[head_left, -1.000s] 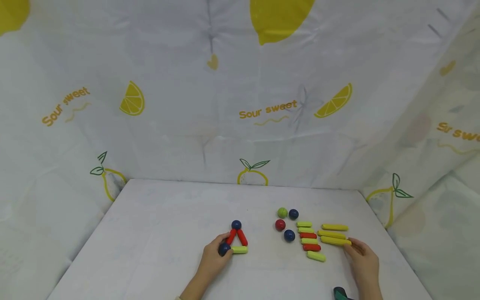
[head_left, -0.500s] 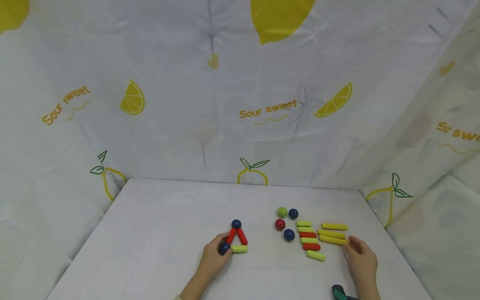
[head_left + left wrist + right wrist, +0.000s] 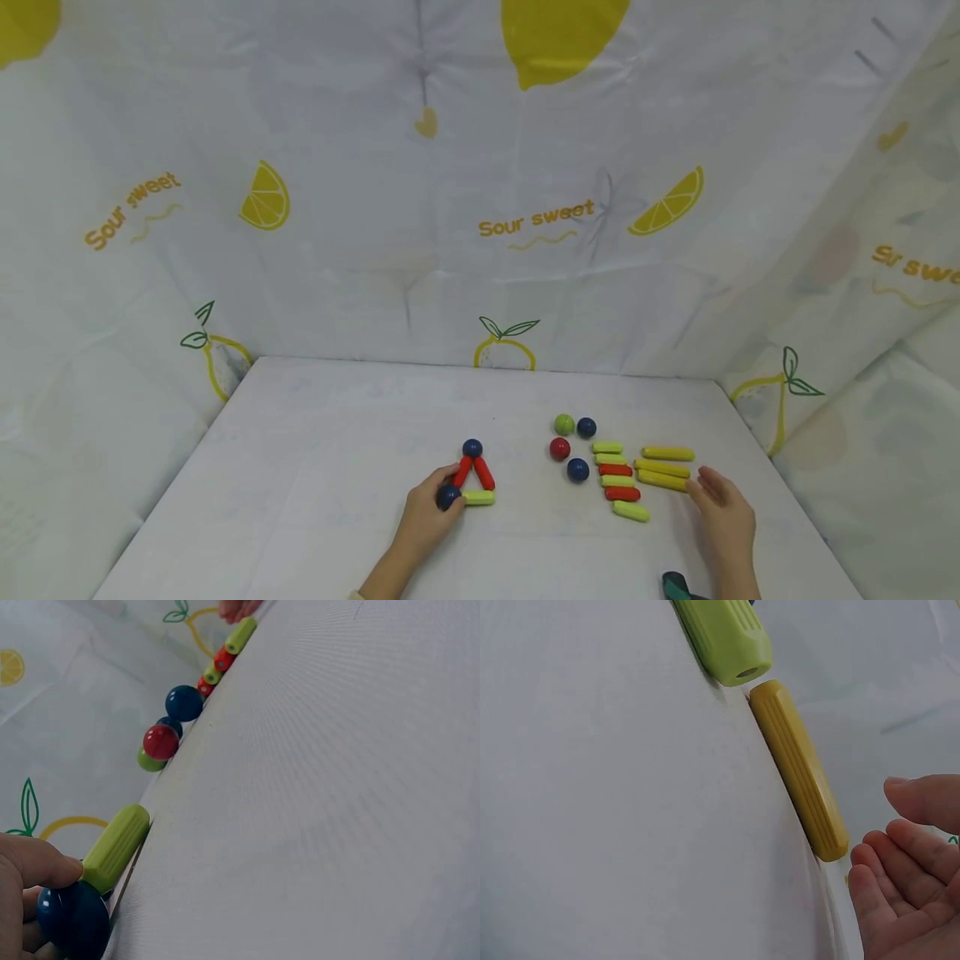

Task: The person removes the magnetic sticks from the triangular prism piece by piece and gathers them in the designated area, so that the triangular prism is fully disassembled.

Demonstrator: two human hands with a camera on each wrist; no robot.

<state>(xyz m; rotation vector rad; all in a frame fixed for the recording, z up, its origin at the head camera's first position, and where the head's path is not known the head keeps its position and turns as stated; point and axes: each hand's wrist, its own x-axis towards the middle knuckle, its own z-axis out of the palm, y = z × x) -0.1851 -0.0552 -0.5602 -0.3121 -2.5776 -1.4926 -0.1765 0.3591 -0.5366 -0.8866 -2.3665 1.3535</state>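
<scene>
In the head view my left hand (image 3: 429,515) pinches a dark blue ball (image 3: 448,497) at the near left corner of a small triangle. Two red rods (image 3: 484,473) run up from the sides to another blue ball (image 3: 472,448) at its top, and a light green rod (image 3: 478,497) forms the base. In the left wrist view the thumb lies at the joint of ball and green rod (image 3: 116,847). My right hand (image 3: 723,521) is beside the right ends of the yellow rods (image 3: 663,481), its fingers loose. In the right wrist view it holds nothing.
Right of the triangle stand loose balls: green (image 3: 564,425), red (image 3: 559,449) and two blue (image 3: 577,470). A column of short green and red rods (image 3: 622,494) lies between them and the yellow rods. A dark and green object (image 3: 675,586) shows at the front edge.
My right hand's fingers have let go of the nearest yellow rod and drawn slightly apart from it. The left hand and the triangle stay in place.
</scene>
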